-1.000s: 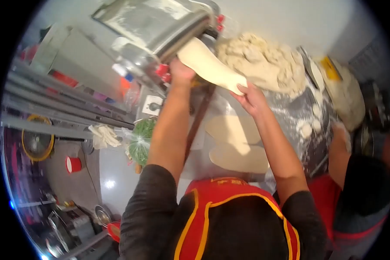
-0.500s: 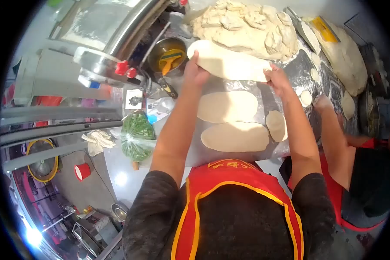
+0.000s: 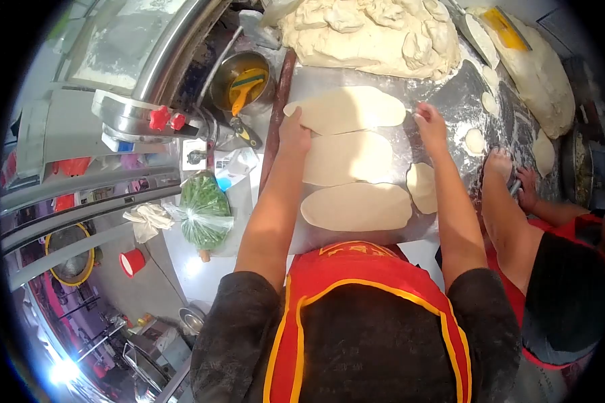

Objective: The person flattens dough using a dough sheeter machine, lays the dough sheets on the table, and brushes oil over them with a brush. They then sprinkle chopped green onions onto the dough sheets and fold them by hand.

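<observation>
While left hand [image 3: 294,136] touches sheet [image 3: 351,109], dough heap [image 3: 373,40] cropped.

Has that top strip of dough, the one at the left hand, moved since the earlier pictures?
Yes. Judged against the metal machine, the top strip has come away from its rollers and now lies beside the middle strip.

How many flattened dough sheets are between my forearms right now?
4: a far sheet at the left hand; a middle sheet below it; a near sheet closest to the apron; a smaller oval beside the right forearm. The forearms may hide more.
</observation>
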Action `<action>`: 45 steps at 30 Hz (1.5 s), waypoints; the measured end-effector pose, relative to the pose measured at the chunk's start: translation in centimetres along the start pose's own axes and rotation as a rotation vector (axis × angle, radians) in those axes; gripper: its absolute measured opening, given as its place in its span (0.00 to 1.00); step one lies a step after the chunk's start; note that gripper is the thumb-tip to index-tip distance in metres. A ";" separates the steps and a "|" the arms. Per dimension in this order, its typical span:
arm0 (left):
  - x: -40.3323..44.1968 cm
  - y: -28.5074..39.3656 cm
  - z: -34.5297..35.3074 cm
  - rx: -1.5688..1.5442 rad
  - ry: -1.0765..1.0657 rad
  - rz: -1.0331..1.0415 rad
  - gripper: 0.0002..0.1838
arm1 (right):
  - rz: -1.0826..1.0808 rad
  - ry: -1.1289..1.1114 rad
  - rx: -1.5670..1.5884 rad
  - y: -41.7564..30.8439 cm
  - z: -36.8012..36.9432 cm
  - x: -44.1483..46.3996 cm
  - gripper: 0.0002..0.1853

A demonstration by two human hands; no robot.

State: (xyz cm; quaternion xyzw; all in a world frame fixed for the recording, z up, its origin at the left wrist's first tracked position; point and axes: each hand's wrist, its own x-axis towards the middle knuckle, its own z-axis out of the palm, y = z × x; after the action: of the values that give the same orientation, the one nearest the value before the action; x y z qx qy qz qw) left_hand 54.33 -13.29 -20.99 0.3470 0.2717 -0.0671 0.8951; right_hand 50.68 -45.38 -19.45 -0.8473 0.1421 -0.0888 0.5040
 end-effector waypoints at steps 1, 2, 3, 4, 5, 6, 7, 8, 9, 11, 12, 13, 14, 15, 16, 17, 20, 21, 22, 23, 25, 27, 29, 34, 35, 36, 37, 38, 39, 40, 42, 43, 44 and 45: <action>-1.1 0.8 0.6 0.118 -0.024 0.037 0.18 | 0.022 -0.040 -0.061 -0.1 -2.1 -1.4 0.18; -2.0 1.4 0.9 0.236 -0.048 0.074 0.18 | 0.044 -0.078 -0.122 -0.2 -4.3 -3.4 0.19; -2.3 1.8 0.7 0.306 -0.046 0.066 0.18 | 0.052 -0.095 -0.203 0.2 -6.1 -5.7 0.22; -2.5 2.3 0.4 0.376 -0.043 0.061 0.19 | 0.059 -0.113 -0.283 0.3 -7.3 -8.0 0.24; -2.9 2.6 0.1 0.446 -0.038 0.058 0.19 | 0.142 -0.178 -0.414 -0.7 -8.4 -10.2 0.27; -3.2 2.5 -0.3 0.539 -0.019 0.091 0.19 | 0.222 -0.244 -0.545 -1.8 -9.3 -11.9 0.30; -3.3 2.1 -0.9 0.630 0.003 0.127 0.19 | 0.254 -0.217 -0.471 -1.0 -9.2 -13.2 0.30; -3.6 2.0 -1.2 0.720 0.029 0.165 0.19 | 0.282 -0.192 -0.394 0.7 -8.8 -14.3 0.29; -4.5 1.5 -1.1 0.830 0.052 0.309 0.18 | 0.305 -0.172 -0.317 1.6 -8.6 -14.8 0.29; -7.0 -0.5 -0.3 1.043 0.117 0.603 0.16 | 0.439 -0.237 -0.227 1.1 -8.6 -14.6 0.24; -7.6 -1.1 -0.4 1.047 -0.013 0.498 0.15 | 0.498 -0.271 -0.183 0.6 -8.5 -14.4 0.21; -7.5 -2.0 -0.8 1.042 -0.137 0.403 0.15 | 0.368 -0.271 -0.315 0.1 -8.6 -14.4 0.18; -7.2 -4.0 -1.6 1.185 -0.273 0.556 0.19 | 0.218 -0.262 -0.436 -0.7 -8.4 -14.3 0.15; -6.9 -6.0 -2.3 1.303 -0.397 0.729 0.23 | 0.073 -0.225 -0.444 -1.6 -8.0 -14.5 0.14; -7.2 -7.2 -1.9 1.312 -0.490 0.592 0.25 | -0.074 -0.185 -0.448 -2.6 -7.9 -14.6 0.13; -11.5 -4.8 0.4 1.100 -0.560 0.168 0.31 | 0.002 -0.215 -0.340 -4.0 -7.8 -14.2 0.13; -11.8 -7.0 2.0 0.999 -0.761 -0.025 0.34 | 0.188 -0.302 -0.114 -10.5 -7.1 -12.4 0.13; -12.1 -6.1 3.7 0.880 -0.833 -0.124 0.33 | 0.145 -0.323 -0.001 -13.2 -6.4 -11.7 0.13; -12.8 -3.8 5.5 0.746 -0.866 -0.205 0.33 | 0.101 -0.371 0.112 -16.2 -5.2 -10.7 0.13; -14.5 0.1 7.0 0.583 -0.812 -0.200 0.32 | -0.005 -0.369 0.191 -19.5 -3.8 -10.1 0.13; -16.4 6.8 9.9 0.302 -0.711 -0.144 0.30 | -0.105 -0.385 0.338 -24.7 -0.9 -7.5 0.14; -13.9 11.8 11.7 0.179 -0.761 0.136 0.27 | -0.163 -0.425 0.474 -30.6 2.1 -5.2 0.17; -12.8 19.4 13.7 0.402 -0.528 0.403 0.26 | -0.159 -0.627 0.695 -36.3 4.3 -3.4 0.23; -7.6 35.9 16.0 0.555 -0.154 1.015 0.29 | -0.294 -0.532 0.750 -40.7 9.6 -2.6 0.27; -6.0 39.1 15.2 0.773 -0.027 1.048 0.28 | -0.274 -0.545 0.709 -39.9 10.1 -3.0 0.27; -4.7 41.3 14.8 0.986 0.103 1.068 0.28 | -0.252 -0.556 0.665 -39.0 10.3 -3.3 0.28; -5.2 42.0 14.3 1.120 0.330 1.077 0.25 | -0.218 -0.558 0.599 -37.7 10.5 -3.6 0.28; -5.8 42.6 13.5 1.246 0.567 1.076 0.22 | -0.184 -0.561 0.535 -36.4 10.7 -3.8 0.28; -3.2 43.1 11.4 1.520 0.707 1.348 0.19 | -0.158 -0.538 0.510 -35.0 10.9 -4.1 0.24; -0.6 43.3 9.4 1.789 0.850 1.617 0.17 | -0.128 -0.516 0.481 -33.7 10.9 -4.1 0.21; -1.2 43.4 9.4 1.971 0.561 1.416 0.14 | -0.100 -0.489 0.391 -31.1 10.4 -2.9 0.20; -1.1 43.3 9.4 2.007 0.467 1.408 0.14 | -0.079 -0.479 0.347 -30.3 10.4 -2.7 0.20; -1.0 43.1 9.2 2.039 0.375 1.398 0.13 | -0.069 -0.477 0.348 -29.7 10.5 -2.5 0.19; -1.0 42.4 8.8 2.038 0.374 1.504 0.10 | -0.061 -0.478 0.346 -29.3 10.5 -2.2 0.17</action>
State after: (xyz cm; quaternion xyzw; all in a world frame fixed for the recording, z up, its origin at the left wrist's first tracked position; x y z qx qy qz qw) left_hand 70.44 12.66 9.70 0.9444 -0.0433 0.3258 -0.0082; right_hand 56.15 -22.69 1.29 -0.7497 -0.0235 0.0750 0.6570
